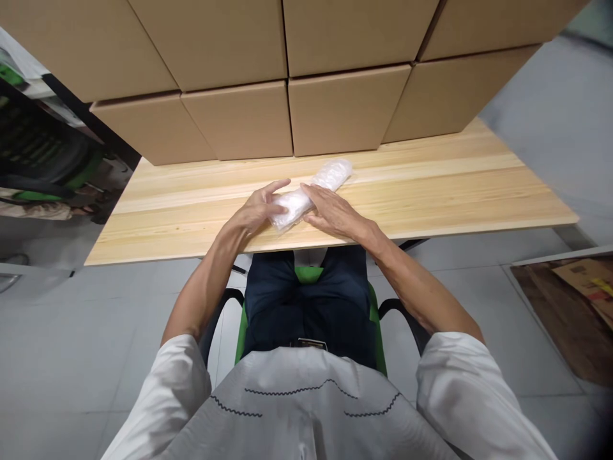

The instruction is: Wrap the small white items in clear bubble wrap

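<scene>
Pale wooden surface (431,185) with smooth, matt, straight-grained planks. Rolled packet (311,191) of clear, glossy, crinkled plastic film. Boxes (239,121) of plain matt brown cardboard. Floor (71,332) of smooth grey tiles.

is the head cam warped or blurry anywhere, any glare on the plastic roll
Head view: strong wide-angle warp, so the cardboard boxes fan outward and the table edges bend. The centre is sharp, with the left hand and right hand on the plastic roll, which shows pale sheen but no harsh glare. Light is even, shadows soft, corners slightly smeared.
</scene>
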Demonstrator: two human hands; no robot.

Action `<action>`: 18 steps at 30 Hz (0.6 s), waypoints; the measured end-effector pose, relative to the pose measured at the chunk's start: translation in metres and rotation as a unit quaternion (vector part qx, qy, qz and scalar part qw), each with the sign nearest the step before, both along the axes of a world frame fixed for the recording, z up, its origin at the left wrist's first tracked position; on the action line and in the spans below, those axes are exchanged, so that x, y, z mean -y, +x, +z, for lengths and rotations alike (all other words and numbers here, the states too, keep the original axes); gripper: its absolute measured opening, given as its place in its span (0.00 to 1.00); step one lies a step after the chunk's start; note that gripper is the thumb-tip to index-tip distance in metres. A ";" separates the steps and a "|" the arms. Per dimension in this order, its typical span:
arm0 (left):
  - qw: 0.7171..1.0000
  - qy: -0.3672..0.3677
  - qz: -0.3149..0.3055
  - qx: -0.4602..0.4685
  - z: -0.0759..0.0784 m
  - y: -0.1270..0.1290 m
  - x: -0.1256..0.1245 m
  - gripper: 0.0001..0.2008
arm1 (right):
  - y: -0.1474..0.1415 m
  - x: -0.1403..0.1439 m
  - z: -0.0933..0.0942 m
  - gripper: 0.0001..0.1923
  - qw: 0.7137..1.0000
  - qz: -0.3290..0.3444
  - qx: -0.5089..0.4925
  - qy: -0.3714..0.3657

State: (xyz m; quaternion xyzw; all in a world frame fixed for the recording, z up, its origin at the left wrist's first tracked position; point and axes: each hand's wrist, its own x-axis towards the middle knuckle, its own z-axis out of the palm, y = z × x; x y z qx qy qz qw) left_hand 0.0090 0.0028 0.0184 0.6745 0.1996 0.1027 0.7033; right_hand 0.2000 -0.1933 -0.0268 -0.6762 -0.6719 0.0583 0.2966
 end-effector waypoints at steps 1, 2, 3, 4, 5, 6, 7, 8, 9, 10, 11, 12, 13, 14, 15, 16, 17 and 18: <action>0.999 -0.035 0.021 0.009 -0.001 0.001 0.003 0.61 | -0.001 -0.001 0.000 0.47 1.000 0.003 -0.001 0.003; 0.997 -0.062 0.034 0.009 -0.001 0.002 0.006 0.60 | -0.003 -0.002 0.001 0.48 1.000 0.004 0.001 0.007; 0.996 -0.081 0.039 0.005 -0.001 0.003 0.010 0.58 | -0.006 -0.004 0.001 0.49 1.000 0.001 0.007 0.010; 0.995 -0.093 0.039 -0.001 -0.001 0.004 0.013 0.57 | -0.009 -0.005 0.002 0.49 1.000 -0.004 0.014 0.011; 0.994 -0.099 0.037 -0.005 -0.001 0.005 0.016 0.55 | -0.011 -0.007 0.003 0.48 1.000 -0.011 0.022 0.010; 0.994 -0.102 0.033 -0.005 -0.001 0.006 0.019 0.54 | -0.014 -0.008 0.003 0.47 0.999 -0.017 0.030 0.008; 0.995 -0.100 0.029 -0.001 -0.002 0.007 0.021 0.53 | -0.016 -0.009 0.004 0.47 0.999 -0.023 0.035 0.006; 0.995 -0.097 0.028 0.005 -0.003 0.008 0.023 0.53 | -0.017 -0.009 0.004 0.46 0.999 -0.024 0.037 0.006; 0.995 -0.095 0.030 0.013 -0.005 0.008 0.024 0.53 | -0.017 -0.009 0.004 0.46 0.999 -0.024 0.038 0.007; 0.995 -0.096 0.034 0.020 -0.007 0.009 0.025 0.53 | -0.017 -0.009 0.003 0.47 0.999 -0.021 0.036 0.010; 0.994 -0.100 0.039 0.027 -0.008 0.010 0.026 0.53 | -0.016 -0.008 0.003 0.47 0.999 -0.018 0.033 0.014; 0.993 -0.106 0.043 0.033 -0.010 0.010 0.026 0.52 | -0.015 -0.008 0.002 0.48 0.999 -0.014 0.029 0.017; 0.992 -0.113 0.046 0.036 -0.011 0.010 0.027 0.52 | -0.013 -0.007 0.002 0.48 0.999 -0.012 0.025 0.020; 0.991 -0.121 0.047 0.038 -0.012 0.010 0.027 0.52 | -0.011 -0.007 0.001 0.49 0.999 -0.012 0.020 0.022; 0.990 -0.128 0.047 0.040 -0.013 0.009 0.027 0.51 | -0.010 -0.007 0.000 0.49 1.000 -0.015 0.016 0.022; 0.989 -0.135 0.046 0.042 -0.013 0.009 0.027 0.51 | -0.008 -0.007 0.000 0.50 1.000 -0.020 0.012 0.021; 0.988 -0.141 0.045 0.046 -0.013 0.008 0.028 0.50 | -0.007 -0.008 -0.001 0.49 0.999 -0.026 0.010 0.020; 0.987 -0.146 0.045 0.050 -0.013 0.008 0.029 0.49 | -0.007 -0.008 -0.001 0.49 0.999 -0.033 0.009 0.020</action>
